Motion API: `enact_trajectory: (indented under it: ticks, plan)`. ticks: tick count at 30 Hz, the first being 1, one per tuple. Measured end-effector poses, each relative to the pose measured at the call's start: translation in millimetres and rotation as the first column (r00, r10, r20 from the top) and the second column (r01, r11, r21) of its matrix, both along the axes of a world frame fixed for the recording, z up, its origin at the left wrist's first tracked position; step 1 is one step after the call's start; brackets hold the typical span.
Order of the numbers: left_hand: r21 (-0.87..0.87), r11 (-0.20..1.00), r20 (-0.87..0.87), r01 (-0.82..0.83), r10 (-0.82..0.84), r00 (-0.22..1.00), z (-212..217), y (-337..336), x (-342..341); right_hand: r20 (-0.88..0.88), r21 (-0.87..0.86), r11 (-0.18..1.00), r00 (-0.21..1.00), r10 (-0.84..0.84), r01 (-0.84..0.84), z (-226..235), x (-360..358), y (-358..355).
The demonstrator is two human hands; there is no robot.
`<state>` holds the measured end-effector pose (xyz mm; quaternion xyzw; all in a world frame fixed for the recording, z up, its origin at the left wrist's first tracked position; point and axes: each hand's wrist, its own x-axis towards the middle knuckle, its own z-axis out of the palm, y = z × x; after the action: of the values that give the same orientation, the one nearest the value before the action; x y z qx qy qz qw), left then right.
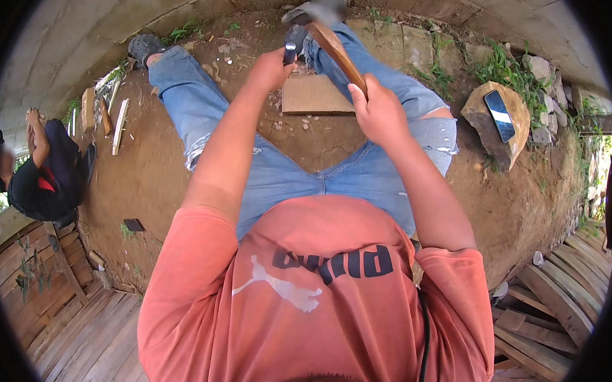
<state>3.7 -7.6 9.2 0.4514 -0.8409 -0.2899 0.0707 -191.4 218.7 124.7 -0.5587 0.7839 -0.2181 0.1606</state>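
Note:
My left hand (270,71) is closed around a short dark tool (289,52) with a shiny, rounded end; its kind is unclear. My right hand (381,112) grips the lower end of a long brown wooden handle (340,57). That handle slants up and left toward my right shoe, and what sits at its far end is blurred among grey shapes. On the dirt between my legs, below the two tools, lies a pale flat wooden block (317,96). Small chips are scattered around it.
A phone (500,117) lies on a large tan rock (479,134) at the right. Narrow wood pieces (119,126) rest on the dirt at the left, near another person (44,173) who sits with hands together. Stacked boards (553,311) fill the lower right; a concrete wall stands ahead.

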Motion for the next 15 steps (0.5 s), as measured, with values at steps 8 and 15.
enact_trajectory:
  ticks: [8,15]
  plan:
    - [0.015,1.000,0.011,-0.001,0.001,1.000,0.8,6.6,3.9,-0.050,-0.009,1.000,0.999,-0.005,0.004,-0.8,-2.2,2.4]
    - [0.010,1.000,-0.005,0.003,-0.003,1.000,-6.3,1.7,3.9,-0.085,0.014,1.000,0.996,0.016,-0.015,-1.1,0.0,3.9]
